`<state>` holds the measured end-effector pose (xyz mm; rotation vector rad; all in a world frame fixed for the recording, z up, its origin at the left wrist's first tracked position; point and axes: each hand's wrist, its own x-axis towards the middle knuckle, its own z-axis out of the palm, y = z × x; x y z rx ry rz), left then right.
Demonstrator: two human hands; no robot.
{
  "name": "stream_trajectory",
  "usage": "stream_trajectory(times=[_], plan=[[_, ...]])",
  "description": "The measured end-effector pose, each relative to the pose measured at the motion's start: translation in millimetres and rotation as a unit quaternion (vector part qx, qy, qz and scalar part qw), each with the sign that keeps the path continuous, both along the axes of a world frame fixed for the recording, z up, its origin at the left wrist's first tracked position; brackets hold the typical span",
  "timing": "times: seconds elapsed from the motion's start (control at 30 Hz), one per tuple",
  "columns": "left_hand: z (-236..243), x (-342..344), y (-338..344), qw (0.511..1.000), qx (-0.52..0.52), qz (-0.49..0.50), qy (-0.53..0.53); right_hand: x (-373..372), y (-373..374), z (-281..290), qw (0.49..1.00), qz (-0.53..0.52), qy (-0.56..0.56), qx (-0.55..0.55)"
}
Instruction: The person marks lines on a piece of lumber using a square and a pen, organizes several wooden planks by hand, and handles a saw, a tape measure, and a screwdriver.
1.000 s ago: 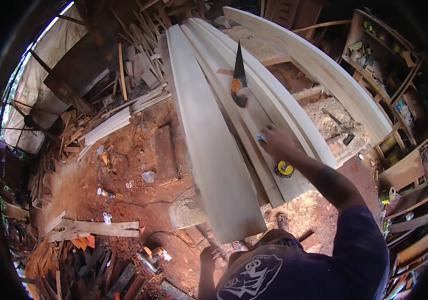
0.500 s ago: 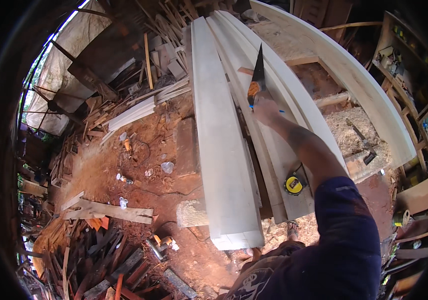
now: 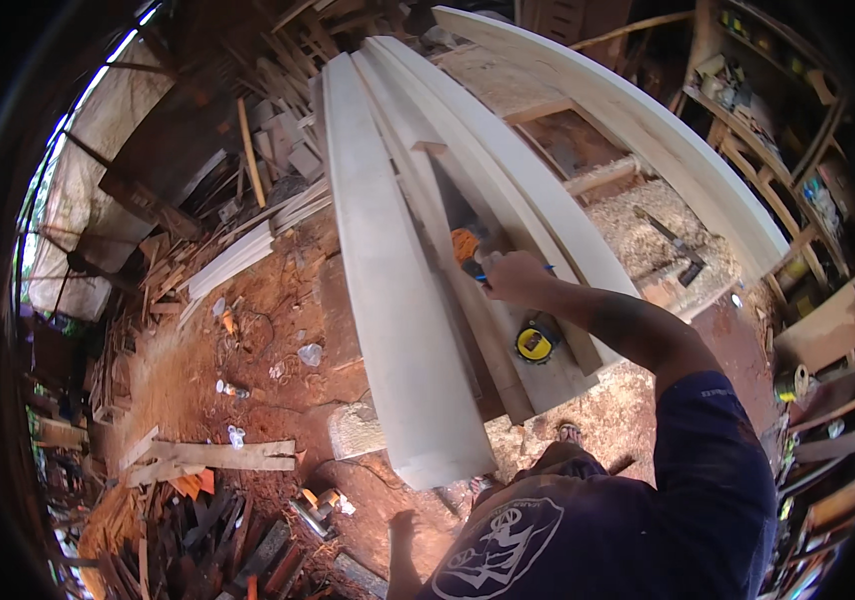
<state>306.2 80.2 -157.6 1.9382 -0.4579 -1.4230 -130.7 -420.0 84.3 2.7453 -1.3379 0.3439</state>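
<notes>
My right hand [image 3: 514, 279] is closed round the handle of a handsaw [image 3: 465, 245], orange at the grip with a dark tapering blade pointing away over the pale boards. A thin blue pen or pencil [image 3: 550, 268] sticks out from both sides of the same fist. Below that hand, a yellow and black tape measure [image 3: 535, 345] rests on a board. My left hand [image 3: 403, 524] shows low in the picture, apart from the boards; its fingers are too unclear to read. A long pale board [image 3: 388, 290] lies to the left of the saw.
Another long board [image 3: 638, 105] stands on the far right beside sawdust and a dark-headed hand tool [image 3: 673, 245]. Scrap wood [image 3: 208, 540] is heaped at lower left. Cords and a power tool [image 3: 313, 510] lie on the earth floor; cluttered shelves [image 3: 748, 120] line the right.
My right hand has drawn the saw back toward me. The whole view has shifted, with the boards now further left. My left hand has come into view at the bottom.
</notes>
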Motion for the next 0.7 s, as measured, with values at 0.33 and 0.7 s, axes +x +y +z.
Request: stream_trajectory(times=[0.33,0.7], plan=[[88,-89,-50,0.994,-0.092,-0.009,0.056,-133,40,49,0.929,-0.254,-0.263,0.062],[87,-132,-80,0.973,-0.018,0.136,0.184,-352,20,-61,0.874,-0.476,-0.08,0.063]])
